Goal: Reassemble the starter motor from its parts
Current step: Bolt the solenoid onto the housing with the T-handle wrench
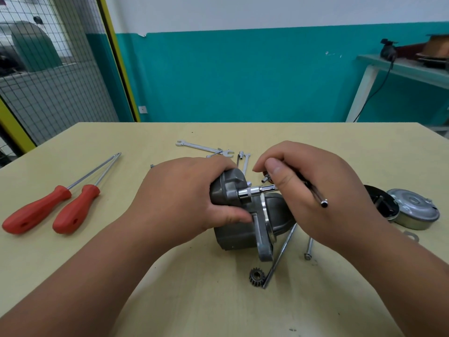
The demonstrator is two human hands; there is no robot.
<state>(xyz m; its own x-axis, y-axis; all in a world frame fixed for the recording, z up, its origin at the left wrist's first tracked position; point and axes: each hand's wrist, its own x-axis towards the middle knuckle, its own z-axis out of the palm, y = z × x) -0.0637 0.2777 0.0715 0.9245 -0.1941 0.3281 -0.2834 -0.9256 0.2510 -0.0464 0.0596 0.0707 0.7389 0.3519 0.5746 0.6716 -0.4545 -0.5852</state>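
The grey starter motor housing [239, 233] stands on the table in the middle. My left hand [184, 198] grips its upper left part. My right hand [308, 188] holds a chrome socket driver [255, 191], whose socket sits on a fastener at the housing's top; the tool's dark-tipped handle [322, 201] sticks out past my fingers. A small dark pinion gear [255, 277] lies in front of the housing beside a long metal rod [279, 256]. A long bolt [309, 248] lies to the right. A round metal end cover [413, 211] and a black brush plate [381, 201] sit under my right wrist's far side.
Two red-handled screwdrivers [48, 210] lie at the left of the yellowish table [145, 276]. Open-end spanners [201, 148] and a small socket [241, 154] lie behind my hands. A washer-like tab [411, 235] lies at the right. A teal wall and a shelf stand beyond.
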